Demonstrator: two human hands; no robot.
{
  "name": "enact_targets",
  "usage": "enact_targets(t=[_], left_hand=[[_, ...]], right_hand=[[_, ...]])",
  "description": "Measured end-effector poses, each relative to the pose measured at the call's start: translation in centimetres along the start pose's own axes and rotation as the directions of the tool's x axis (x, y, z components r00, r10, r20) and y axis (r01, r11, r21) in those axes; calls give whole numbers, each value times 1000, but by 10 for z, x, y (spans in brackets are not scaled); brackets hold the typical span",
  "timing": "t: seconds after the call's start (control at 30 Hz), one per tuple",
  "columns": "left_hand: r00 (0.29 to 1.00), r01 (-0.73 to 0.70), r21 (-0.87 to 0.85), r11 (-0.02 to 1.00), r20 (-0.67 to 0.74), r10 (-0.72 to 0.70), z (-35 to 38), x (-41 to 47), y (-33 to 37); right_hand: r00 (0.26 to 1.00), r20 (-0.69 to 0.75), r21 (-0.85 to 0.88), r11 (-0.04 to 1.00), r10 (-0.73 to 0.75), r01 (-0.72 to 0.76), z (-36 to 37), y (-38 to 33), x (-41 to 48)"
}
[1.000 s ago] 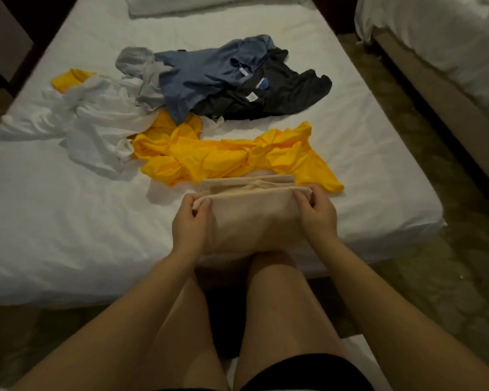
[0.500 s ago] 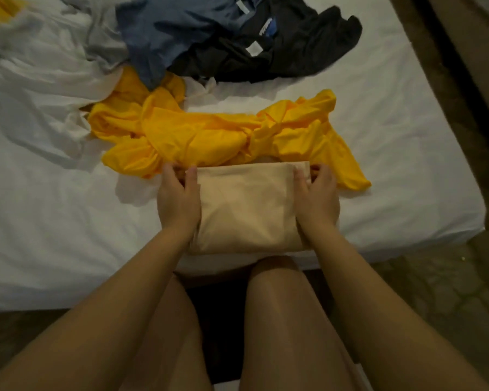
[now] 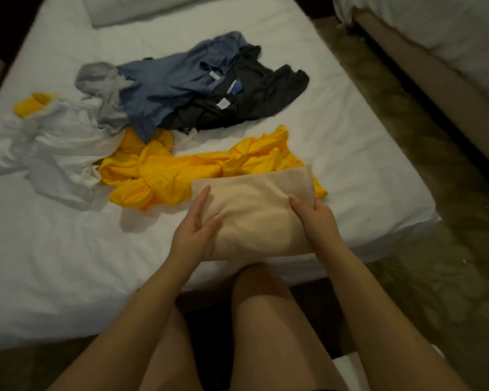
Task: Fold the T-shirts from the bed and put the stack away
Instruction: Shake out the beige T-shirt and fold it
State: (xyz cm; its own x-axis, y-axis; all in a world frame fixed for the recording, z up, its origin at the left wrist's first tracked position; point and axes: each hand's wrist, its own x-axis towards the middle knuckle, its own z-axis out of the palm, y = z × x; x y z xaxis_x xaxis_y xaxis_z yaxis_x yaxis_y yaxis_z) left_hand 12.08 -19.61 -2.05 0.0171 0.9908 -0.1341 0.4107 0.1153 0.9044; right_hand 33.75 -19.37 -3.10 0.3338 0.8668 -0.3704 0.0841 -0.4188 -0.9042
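Head view. A folded beige T-shirt (image 3: 261,213) is held between both hands at the near edge of the bed (image 3: 350,153), above the person's knees. The left hand (image 3: 195,227) lies along the shirt's left side, fingers extended and palm turned inward, pressing against the fabric rather than curled round it. The right hand (image 3: 315,218) grips the shirt's right edge, thumb on top and fingers hidden beneath. The shirt's far edge overlaps a crumpled yellow T-shirt (image 3: 181,176) lying on the white sheet. To the left of that, a white T-shirt (image 3: 57,148) lies unfolded, with a small yellow piece (image 3: 33,104) showing at its far side. Farther back, a blue T-shirt (image 3: 170,86) lies over a grey garment (image 3: 102,83) and touches a black T-shirt (image 3: 254,94). A second bed (image 3: 435,35) stands at right.
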Motion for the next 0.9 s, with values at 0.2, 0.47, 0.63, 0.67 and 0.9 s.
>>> enact_targets(t=[0.2,0.47,0.63,0.67,0.9], left_hand=[[981,-136,54,989,146,127,84,57,70],[889,-373,412,831,416,192,210,163,162],[818,-428,521,738,571,71,264,193,159],[815,-407,534,741,579,31,268,198,151],[908,-220,567,794,416,-46,252,198,77]], right_hand=[[976,-215,104,993,-26,49,-94,-14,15],[890,-441,277,961,116,11,-173,-6,70],[872,-438,329,941,220,-73,-178,27,94],[875,-428,309,947,225,-92,-177,35,97],[878,-414,70,970,240,-232,-161,61,131]])
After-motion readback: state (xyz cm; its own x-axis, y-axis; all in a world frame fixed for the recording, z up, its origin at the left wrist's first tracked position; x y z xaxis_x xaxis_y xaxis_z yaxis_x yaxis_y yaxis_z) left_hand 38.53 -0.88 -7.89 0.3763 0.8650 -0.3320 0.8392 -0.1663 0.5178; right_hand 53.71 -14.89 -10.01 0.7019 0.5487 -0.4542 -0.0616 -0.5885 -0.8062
